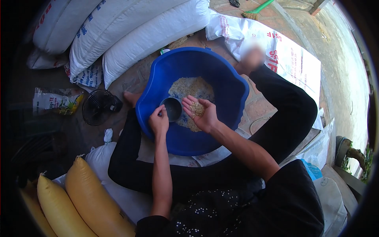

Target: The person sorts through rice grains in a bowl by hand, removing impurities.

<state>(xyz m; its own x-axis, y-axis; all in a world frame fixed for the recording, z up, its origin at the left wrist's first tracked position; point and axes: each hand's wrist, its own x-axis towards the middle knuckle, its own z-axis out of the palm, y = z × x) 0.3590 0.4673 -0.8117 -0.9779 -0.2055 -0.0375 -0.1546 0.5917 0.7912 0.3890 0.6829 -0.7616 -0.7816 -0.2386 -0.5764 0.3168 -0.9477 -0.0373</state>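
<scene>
A large blue plastic tub (189,148) sits between my legs, with pale loose grain (193,87) spread over its bottom. My left hand (158,121) pinches the rim of a small dark round bowl (172,110) inside the tub, toward its left side. Palm up above the tub's middle, my right hand (205,118) cups a small heap of the same grain (197,109). The fingers of that hand point left toward the bowl and reach close to its edge.
Full white sacks (154,33) lie stacked behind the tub at left. Yellow sacks (92,193) stand at lower left. A black fan-like object (102,106) and a printed bag (57,101) are on the floor at left. A flat white sack (294,67) and a green-handled broom (252,14) lie at upper right.
</scene>
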